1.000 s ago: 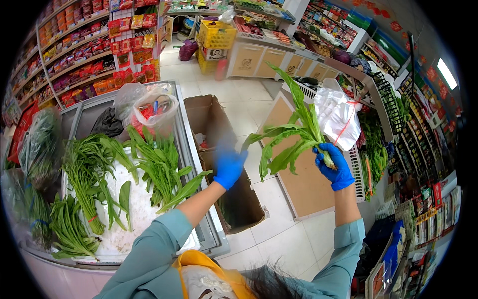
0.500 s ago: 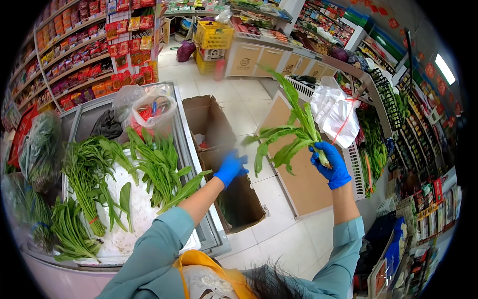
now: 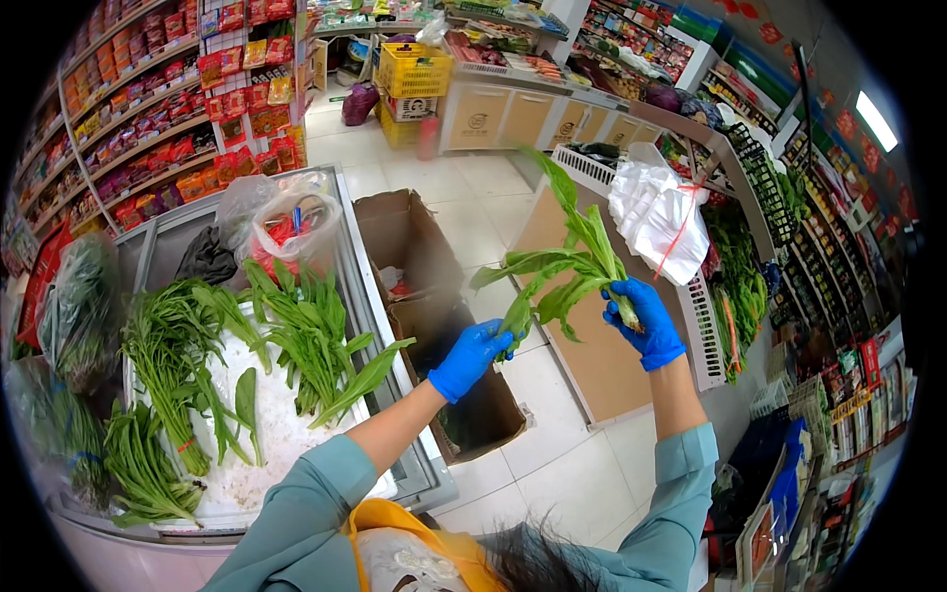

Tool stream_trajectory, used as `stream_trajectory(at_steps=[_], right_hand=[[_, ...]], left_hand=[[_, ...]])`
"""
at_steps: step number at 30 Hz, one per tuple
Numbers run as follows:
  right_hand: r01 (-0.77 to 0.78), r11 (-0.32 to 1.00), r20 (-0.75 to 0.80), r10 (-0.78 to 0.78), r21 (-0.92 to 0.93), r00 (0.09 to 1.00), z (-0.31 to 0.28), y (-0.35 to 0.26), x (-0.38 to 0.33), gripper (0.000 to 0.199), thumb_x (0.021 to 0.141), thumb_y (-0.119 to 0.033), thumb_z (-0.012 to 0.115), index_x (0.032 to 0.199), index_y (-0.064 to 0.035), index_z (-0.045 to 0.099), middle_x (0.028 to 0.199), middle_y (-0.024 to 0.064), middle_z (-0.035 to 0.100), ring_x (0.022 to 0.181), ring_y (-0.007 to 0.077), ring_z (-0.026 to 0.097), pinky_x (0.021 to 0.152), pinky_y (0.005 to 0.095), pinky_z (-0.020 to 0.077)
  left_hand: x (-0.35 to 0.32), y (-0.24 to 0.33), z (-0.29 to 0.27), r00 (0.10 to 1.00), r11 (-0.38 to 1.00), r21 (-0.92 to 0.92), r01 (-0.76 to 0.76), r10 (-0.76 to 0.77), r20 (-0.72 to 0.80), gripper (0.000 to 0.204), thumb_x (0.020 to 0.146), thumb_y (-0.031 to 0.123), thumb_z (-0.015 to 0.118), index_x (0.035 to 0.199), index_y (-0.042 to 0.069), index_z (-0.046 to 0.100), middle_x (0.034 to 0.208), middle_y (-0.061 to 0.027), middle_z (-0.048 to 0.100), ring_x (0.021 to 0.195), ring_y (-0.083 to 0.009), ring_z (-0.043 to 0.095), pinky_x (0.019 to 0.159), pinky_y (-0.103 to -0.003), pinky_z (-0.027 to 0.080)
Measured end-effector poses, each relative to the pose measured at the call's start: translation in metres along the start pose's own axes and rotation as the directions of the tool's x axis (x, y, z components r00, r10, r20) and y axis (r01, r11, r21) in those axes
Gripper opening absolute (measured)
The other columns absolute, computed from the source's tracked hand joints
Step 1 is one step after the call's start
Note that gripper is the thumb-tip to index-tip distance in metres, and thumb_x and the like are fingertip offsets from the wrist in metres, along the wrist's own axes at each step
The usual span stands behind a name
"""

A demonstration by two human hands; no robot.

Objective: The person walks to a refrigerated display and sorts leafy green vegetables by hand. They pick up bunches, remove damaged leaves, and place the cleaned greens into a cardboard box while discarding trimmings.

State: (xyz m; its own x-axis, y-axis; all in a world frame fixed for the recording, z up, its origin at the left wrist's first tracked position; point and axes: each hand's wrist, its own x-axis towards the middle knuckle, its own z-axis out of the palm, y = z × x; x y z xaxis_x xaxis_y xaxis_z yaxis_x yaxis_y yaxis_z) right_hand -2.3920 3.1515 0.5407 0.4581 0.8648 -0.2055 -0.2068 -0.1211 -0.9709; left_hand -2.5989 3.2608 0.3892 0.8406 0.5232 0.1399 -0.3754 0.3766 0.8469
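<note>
A leafy green vegetable with long leaves is gripped at its pale root end by my right hand, in a blue glove. My left hand, gloved likewise, is closed on the tip of one of its lower leaves. Both hands are over the floor, beside open cardboard boxes. To the left, on a white board atop a freezer, lie a loose pile of similar leafy greens, a tied bundle of thinner greens and a smaller bunch near the front edge.
Behind the greens are a white plastic bag with red contents and a dark crumpled bag. White plastic bags hang with a red tie at the produce stand, right. Yellow crates stand farther back. Snack shelves line the left.
My left hand has moved right and closed on a leaf of the vegetable. My right hand has shifted slightly left, still holding the root end.
</note>
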Motion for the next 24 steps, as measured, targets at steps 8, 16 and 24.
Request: stream_trajectory(at_steps=[8, 16, 24], right_hand=[[-0.023, 0.996, 0.015, 0.024, -0.091, 1.000, 0.003, -0.005, -0.004, 0.018, 0.080, -0.012, 0.053, 0.095, -0.0017, 0.052, 0.078, 0.0060, 0.055, 0.057, 0.0109, 0.052, 0.056, 0.0259, 0.0481], [0.004, 1.000, 0.177, -0.003, -0.007, 0.984, 0.045, -0.006, 0.003, 0.016, 0.081, -0.012, 0.054, 0.094, -0.0041, 0.052, 0.078, 0.0059, 0.055, 0.060, 0.0112, 0.052, 0.057, 0.0263, 0.0477], [-0.027, 0.999, 0.166, 0.020, 0.041, 0.986, 0.042, 0.004, 0.000, 0.013, 0.082, -0.013, 0.054, 0.092, -0.0047, 0.052, 0.077, 0.0055, 0.055, 0.059, 0.0112, 0.053, 0.059, 0.0266, 0.0483]], left_hand=[[0.018, -0.047, -0.038, 0.999, 0.957, 0.291, 0.004, -0.017, 0.039, 0.042, 0.086, 0.024, 0.052, 0.120, 0.002, 0.045, 0.080, -0.0082, 0.057, 0.070, -0.0128, 0.051, 0.058, -0.026, 0.042], [0.022, -0.110, -0.121, 0.956, 0.355, 0.900, 0.254, -0.233, -0.178, 0.071, 0.081, 0.022, 0.055, 0.137, 0.005, 0.015, 0.121, -0.0232, 0.047, 0.102, -0.0283, 0.052, 0.083, -0.032, 0.044], [-0.011, -0.049, -0.045, 0.944, 0.977, 0.044, -0.209, 0.213, -0.252, 0.062, 0.082, 0.003, 0.051, 0.136, 0.004, 0.021, 0.129, -0.0146, 0.041, 0.113, -0.0257, 0.045, 0.087, -0.032, 0.043]])
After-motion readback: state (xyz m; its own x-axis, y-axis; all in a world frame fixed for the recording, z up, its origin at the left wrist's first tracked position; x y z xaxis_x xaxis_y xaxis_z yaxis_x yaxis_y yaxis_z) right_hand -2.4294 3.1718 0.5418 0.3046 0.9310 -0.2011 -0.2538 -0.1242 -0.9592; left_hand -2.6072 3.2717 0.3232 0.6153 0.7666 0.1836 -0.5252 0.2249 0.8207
